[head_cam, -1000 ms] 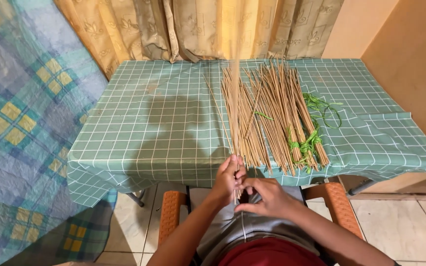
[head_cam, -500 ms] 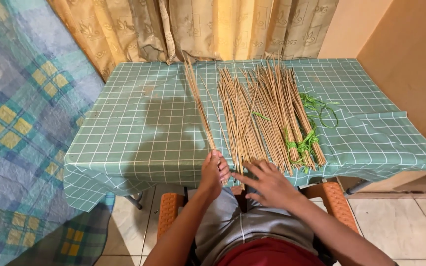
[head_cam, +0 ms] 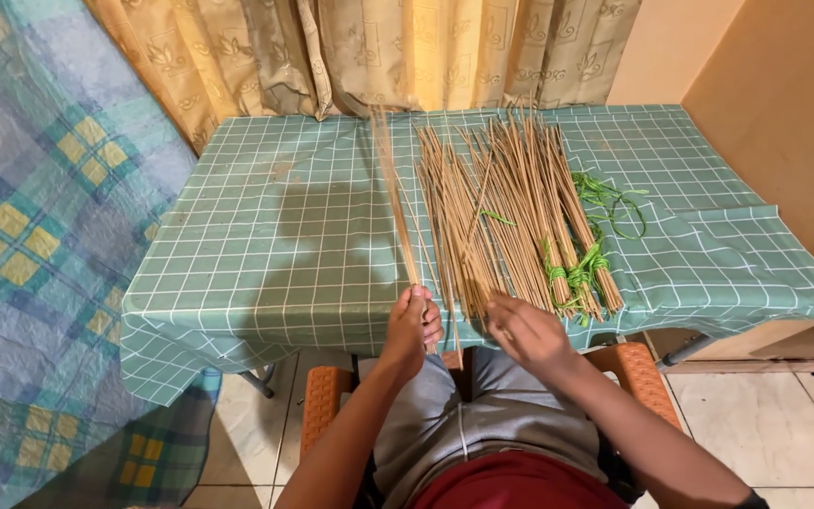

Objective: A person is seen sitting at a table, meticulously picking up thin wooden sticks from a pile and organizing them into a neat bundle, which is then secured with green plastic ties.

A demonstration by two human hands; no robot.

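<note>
Swinging across from where it stood half a second ago, the small bunch of thin sticks (head_cam: 396, 203) now fans up the middle of the frame toward the curtain (head_cam: 379, 47), a touch blurred at its far end. The left hand (head_cam: 413, 322) has its fingers closed around the bunch's lower end at the table's near edge, low centre, keeping the loose sticks gathered so they don't scatter. The right hand (head_cam: 529, 332) has slid right and hangs with fingers spread, gripping nothing, just at the butt ends of the big pile of sticks (head_cam: 511, 203) lying lengthwise on the green checked tablecloth (head_cam: 256, 236). Their ends line up near the edge, within easy reach from the orange chair (head_cam: 327, 401). Right of the pile, green ties (head_cam: 572, 273) bind a few finished bundles, and loose green strands (head_cam: 614, 198) lie just beside them. No packages, labels or signs show anywhere; only a patterned blue quilt (head_cam: 40, 236) fills the left side.
</note>
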